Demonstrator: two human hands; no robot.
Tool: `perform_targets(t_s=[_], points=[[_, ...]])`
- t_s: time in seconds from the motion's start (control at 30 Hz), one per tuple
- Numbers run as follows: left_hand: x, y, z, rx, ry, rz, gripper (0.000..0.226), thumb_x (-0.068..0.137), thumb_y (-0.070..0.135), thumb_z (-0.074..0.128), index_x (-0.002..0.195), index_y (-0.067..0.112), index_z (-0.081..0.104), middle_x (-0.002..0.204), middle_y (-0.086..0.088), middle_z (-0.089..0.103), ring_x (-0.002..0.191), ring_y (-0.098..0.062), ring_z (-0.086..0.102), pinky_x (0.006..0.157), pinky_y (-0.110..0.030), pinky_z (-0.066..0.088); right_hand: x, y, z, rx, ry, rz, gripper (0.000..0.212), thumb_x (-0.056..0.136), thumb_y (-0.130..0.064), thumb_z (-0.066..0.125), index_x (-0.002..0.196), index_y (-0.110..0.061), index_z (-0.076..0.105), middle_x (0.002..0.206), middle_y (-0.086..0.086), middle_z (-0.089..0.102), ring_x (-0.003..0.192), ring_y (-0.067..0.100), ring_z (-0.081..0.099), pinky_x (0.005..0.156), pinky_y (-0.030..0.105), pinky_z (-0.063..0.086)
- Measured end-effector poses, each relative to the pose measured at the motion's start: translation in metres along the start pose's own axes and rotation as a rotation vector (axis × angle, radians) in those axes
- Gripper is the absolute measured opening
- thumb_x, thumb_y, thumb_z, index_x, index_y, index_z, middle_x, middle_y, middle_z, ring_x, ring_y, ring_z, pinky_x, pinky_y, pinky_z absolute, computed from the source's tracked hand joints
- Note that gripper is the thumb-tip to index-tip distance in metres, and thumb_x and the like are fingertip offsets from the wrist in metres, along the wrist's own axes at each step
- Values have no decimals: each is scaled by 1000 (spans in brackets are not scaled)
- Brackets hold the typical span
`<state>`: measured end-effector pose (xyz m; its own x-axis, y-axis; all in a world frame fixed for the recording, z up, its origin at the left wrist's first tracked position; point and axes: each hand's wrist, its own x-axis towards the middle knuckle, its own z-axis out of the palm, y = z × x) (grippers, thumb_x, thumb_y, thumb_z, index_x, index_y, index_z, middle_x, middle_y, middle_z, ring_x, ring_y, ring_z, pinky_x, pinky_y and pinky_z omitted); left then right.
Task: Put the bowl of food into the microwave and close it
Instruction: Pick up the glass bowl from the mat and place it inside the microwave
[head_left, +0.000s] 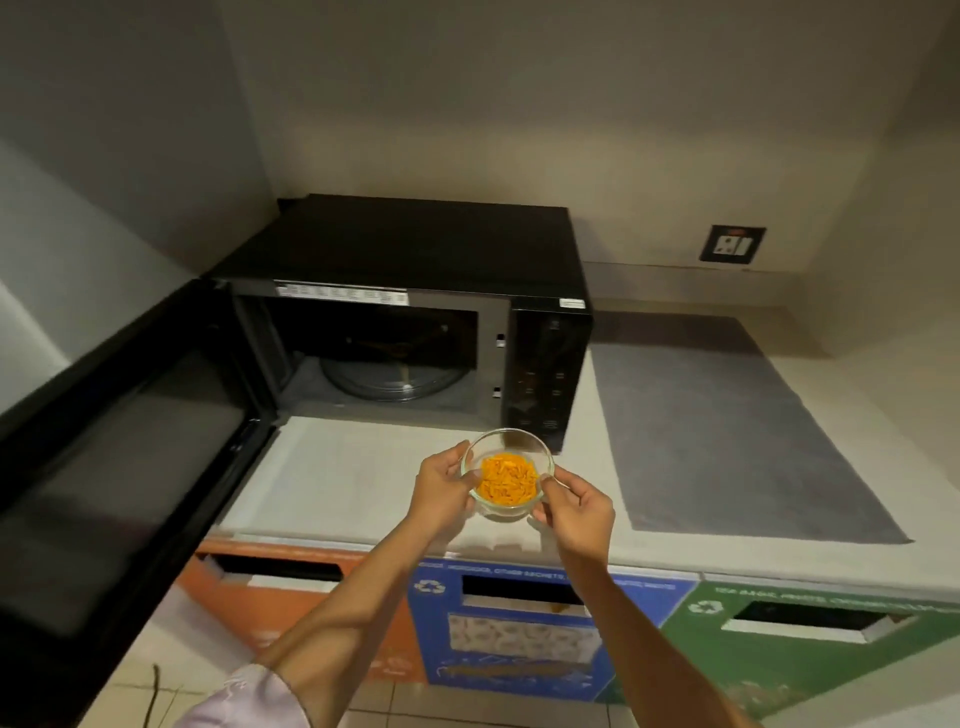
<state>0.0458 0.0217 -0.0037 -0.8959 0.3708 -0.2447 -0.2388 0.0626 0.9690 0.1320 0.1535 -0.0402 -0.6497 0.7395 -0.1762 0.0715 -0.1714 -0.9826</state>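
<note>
My left hand (441, 488) and right hand (576, 512) both clamped on glass bowl (506, 470), one on each side, low centre of frame. Orange food (506, 482) fills bowl bottom. Bowl held over pale counter (332, 467), just in front of black microwave (415, 312) at frame centre. Microwave door (119, 441) swung wide open toward left edge; glass turntable (387, 376) visible inside. Grey mat (727, 431) on counter to right. Orange, blue, green bin fronts (519, 634) along bottom.
</note>
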Motion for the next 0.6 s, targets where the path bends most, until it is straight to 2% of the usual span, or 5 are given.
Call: perform_targets(t_s=[0.13, 0.23, 0.3, 0.47, 0.6], points=[[5, 0, -56, -55, 46, -18, 53, 89, -1, 60, 140, 6, 46, 126, -3, 56, 107, -17, 56, 57, -11, 54, -18, 2, 53, 39, -68, -7, 30, 88, -12, 67, 116, 0, 68, 100, 18, 74, 80, 23, 72, 57, 19, 56], [9, -4, -92, -4, 126, 3, 58, 86, 12, 68, 140, 11, 48, 140, -5, 56, 123, -25, 57, 98, -41, 53, -26, 6, 83, 32, -121, -15, 31, 89, -14, 66, 117, -2, 67, 99, 19, 73, 76, 21, 67, 55, 19, 55], [13, -4, -110, 12, 150, 25, 58, 85, 17, 69, 139, 10, 49, 138, -10, 59, 125, -28, 56, 106, -50, 45, -26, 9, 102, -9, -162, -25, 30, 90, -21, 65, 117, -8, 68, 101, 17, 74, 81, 23, 70, 63, 29, 60], [33, 13, -136, -3, 225, 65, 20, 90, 18, 61, 106, 8, 70, 92, -21, 68, 76, -24, 64, 70, -38, 54, -15, -10, 147, -63, -281, -67, 22, 93, -26, 57, 104, -18, 74, 75, 7, 69, 65, 20, 61, 62, 36, 54], [58, 39, -143, -102, 264, 81, 34, 92, 37, 56, 94, 6, 70, 75, -13, 65, 58, -23, 58, 52, -30, 48, 22, -30, 178, -54, -352, -80, 28, 95, -19, 55, 118, -10, 68, 64, 9, 59, 57, 19, 51, 51, 25, 46]])
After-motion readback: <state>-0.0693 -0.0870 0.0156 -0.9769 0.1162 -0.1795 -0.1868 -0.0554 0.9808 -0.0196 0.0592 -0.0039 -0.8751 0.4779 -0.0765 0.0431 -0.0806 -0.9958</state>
